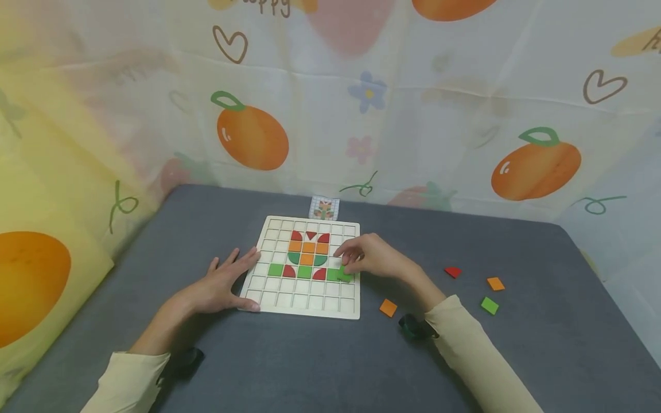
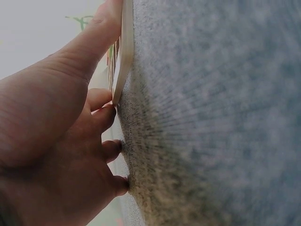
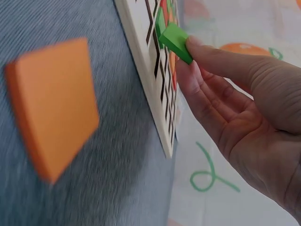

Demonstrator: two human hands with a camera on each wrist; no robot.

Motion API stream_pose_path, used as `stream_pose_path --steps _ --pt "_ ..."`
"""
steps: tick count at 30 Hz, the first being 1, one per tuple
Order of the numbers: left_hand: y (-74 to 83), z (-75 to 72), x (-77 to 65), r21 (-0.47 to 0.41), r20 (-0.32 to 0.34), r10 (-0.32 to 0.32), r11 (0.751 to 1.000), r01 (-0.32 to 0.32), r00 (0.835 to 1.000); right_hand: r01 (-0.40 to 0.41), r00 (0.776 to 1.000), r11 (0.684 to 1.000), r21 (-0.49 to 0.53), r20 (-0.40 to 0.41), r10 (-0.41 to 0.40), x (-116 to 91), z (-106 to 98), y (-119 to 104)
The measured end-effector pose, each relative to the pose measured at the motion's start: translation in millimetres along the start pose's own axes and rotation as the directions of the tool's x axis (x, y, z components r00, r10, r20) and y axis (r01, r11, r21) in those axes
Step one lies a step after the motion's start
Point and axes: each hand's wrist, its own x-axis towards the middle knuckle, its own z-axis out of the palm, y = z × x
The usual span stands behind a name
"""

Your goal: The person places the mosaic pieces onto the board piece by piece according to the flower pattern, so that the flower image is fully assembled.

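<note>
A white grid board (image 1: 310,308) lies on the table, bearing a pattern of red, orange and green tiles in its middle rows. My left hand (image 1: 222,287) has its fingers spread along the board's left edge, the thumb on the near left corner. Over the board's right side, my right hand (image 1: 374,256) pinches a green square tile (image 3: 175,40) between thumb and fingertips. That tile is tilted and overlaps the right end of the row beside another green tile (image 1: 333,274). In the right wrist view an orange tile (image 3: 56,108) lies close to the camera.
A small printed pattern card (image 1: 324,209) lies behind the board. To the right on the grey table (image 1: 289,367) are a red piece (image 1: 453,272), an orange tile (image 1: 496,284) and a green tile (image 1: 490,306). A fruit-printed cloth (image 1: 320,126) hangs behind.
</note>
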Motion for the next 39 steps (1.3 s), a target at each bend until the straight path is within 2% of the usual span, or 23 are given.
stream_pose_path --steps 11,18,26,39 --pt "-2.4 1.8 1.1 -0.002 -0.001 0.004 1.000 -0.004 1.000 0.109 0.993 0.993 0.055 0.039 -0.111 23.9 22.4 -12.3" --pt "-2.1 1.2 0.0 -0.008 -0.005 0.009 1.000 -0.009 1.000 0.090 0.995 0.995 0.038 0.049 -0.092 36.0 29.5 -23.3" --pt "-1.8 0.3 0.7 -0.005 0.003 -0.001 1.000 0.001 1.000 0.107 0.991 0.993 0.056 0.075 -0.111 48.9 41.1 -32.9" --pt "-2.1 0.0 -0.2 -0.016 -0.001 0.012 1.000 -0.012 1.000 0.093 0.992 0.994 -0.062 0.092 -0.087 52.5 54.2 -42.6"
